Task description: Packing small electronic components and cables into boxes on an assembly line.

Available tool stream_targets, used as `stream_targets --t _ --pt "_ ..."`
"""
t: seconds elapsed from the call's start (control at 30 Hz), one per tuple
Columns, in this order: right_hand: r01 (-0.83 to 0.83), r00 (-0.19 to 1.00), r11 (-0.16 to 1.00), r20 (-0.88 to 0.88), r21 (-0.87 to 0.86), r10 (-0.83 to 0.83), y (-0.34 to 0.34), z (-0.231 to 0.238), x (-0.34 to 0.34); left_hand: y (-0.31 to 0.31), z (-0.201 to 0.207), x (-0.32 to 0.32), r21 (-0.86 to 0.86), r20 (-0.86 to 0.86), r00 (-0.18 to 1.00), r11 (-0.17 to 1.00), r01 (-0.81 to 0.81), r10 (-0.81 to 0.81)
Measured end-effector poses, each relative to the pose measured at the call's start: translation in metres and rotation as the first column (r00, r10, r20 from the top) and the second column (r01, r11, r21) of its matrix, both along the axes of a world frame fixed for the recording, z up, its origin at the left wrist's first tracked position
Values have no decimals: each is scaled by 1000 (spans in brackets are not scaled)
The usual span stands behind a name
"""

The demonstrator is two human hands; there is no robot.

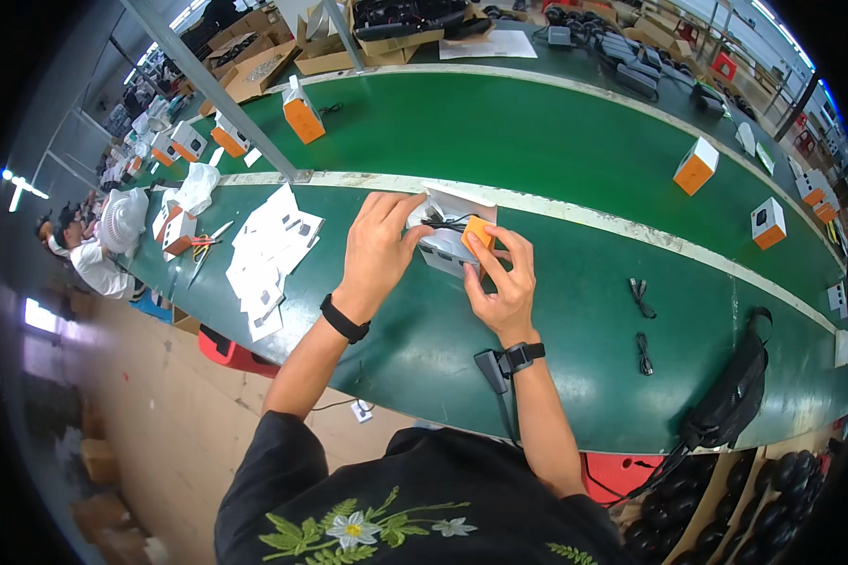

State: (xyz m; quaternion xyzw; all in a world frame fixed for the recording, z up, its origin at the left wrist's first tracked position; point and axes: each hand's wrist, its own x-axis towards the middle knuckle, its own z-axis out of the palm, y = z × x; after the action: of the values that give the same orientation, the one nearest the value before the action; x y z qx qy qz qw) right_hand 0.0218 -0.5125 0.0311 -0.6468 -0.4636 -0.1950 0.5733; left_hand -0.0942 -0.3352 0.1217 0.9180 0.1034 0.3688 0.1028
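Observation:
A small white and grey carton [447, 261] stands open on the green table between my hands, its lid flap [461, 201] raised at the far side. Inside its mouth lies a black coiled cable [445, 224]. My left hand [375, 247] is at the carton's left edge, fingertips on the flap and thumb beside the cable. With thumb and fingers my right hand [505, 281] grips a small orange piece [478, 234] at the carton's right end; whether it is loose or part of the carton I cannot tell.
Loose white printed sheets [271, 250] lie to the left, with pliers [202, 247] past them. Two coiled black cables [643, 353] and a black pouch [736, 388] are on the right. Across the far green belt [499, 122] stand orange-and-white cartons [696, 167]. A metal post [218, 94] rises far left.

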Motion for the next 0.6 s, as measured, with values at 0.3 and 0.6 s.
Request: stream_targets --t 0.3,0.6 --pt "-17 999 1000 -30 -22 16 11 0 -5 1 3 -3 -496 45 993 865 -75 113" --pt "7 1000 999 -28 -32 -8 16 1 -7 31 -5 -2 -900 4 999 434 22 -41"
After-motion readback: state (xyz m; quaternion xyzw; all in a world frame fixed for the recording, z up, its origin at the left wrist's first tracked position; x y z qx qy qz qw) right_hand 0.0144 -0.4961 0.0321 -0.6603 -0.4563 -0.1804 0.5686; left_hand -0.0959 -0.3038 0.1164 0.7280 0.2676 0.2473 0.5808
